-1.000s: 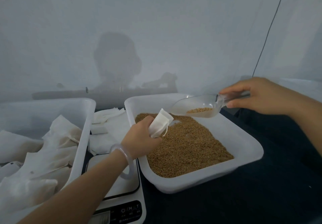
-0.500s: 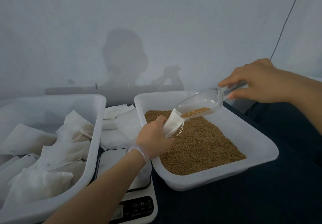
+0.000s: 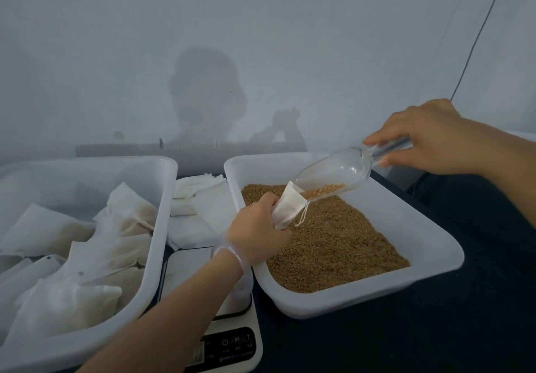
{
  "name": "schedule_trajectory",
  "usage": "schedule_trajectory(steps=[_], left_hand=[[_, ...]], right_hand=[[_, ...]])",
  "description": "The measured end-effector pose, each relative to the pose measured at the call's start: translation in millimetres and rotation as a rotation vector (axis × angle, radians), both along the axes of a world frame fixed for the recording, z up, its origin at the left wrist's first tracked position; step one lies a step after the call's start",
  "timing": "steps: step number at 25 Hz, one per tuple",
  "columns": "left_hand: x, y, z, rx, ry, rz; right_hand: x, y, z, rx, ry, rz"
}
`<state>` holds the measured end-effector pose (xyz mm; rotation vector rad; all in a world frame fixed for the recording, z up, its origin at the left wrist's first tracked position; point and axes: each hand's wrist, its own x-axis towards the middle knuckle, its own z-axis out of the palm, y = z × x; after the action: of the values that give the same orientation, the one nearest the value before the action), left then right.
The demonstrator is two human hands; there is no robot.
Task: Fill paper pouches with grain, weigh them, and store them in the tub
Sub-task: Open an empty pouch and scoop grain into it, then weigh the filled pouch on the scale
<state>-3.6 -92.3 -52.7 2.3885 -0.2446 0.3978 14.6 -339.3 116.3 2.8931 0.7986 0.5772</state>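
Both arms are bare and sleeveless as far as the frame shows them; the left forearm (image 3: 162, 311) runs in from the bottom edge, the right forearm (image 3: 499, 163) from the right edge; a smooth, rounded, translucent bangle (image 3: 232, 252), glassy and colourless, sits loosely round the wrist just behind the left hand (image 3: 258, 227); the right hand (image 3: 429, 137) is bare.
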Motion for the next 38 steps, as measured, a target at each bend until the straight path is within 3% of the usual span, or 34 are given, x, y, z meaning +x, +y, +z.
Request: schedule_trajectory(steps=[6,12,15,20,24,25,27,29,30,34,38], left_hand=[[0,2,-2,-0.026,-0.026,-0.005],[-2,1,-2,-0.138,-0.031,-0.003],[-8,1,-2,-0.297,-0.028,-0.008],[-24,1,6,-0.555,-0.046,-0.015],[-53,7,19,-0.802,0.010,-0.097],[-62,12,25,-0.857,0.067,-0.144],[-76,27,42,-0.892,0.195,-0.313],[-82,41,60,-0.908,0.282,-0.507],[-81,48,67,-0.925,0.318,-0.572],[-69,75,82,-0.849,0.530,-0.828],[-55,105,74,-0.816,0.628,-0.775]], right_hand=[[-1,-4,-7,0.067,0.092,-0.014],[2,-20,-37,0.274,0.505,-0.050],[8,-22,-74,0.392,0.577,-0.078],[16,-6,-142,0.219,0.677,-0.169],[17,6,-147,0.058,0.719,-0.217],[12,13,-139,0.097,0.715,-0.190],[-6,35,-106,0.425,0.793,-0.013],[-27,67,-64,0.842,0.961,0.361],[-33,83,-50,0.945,1.010,0.503],[-42,148,-43,0.959,0.978,0.657],[-40,183,-58,0.992,0.800,0.550]])
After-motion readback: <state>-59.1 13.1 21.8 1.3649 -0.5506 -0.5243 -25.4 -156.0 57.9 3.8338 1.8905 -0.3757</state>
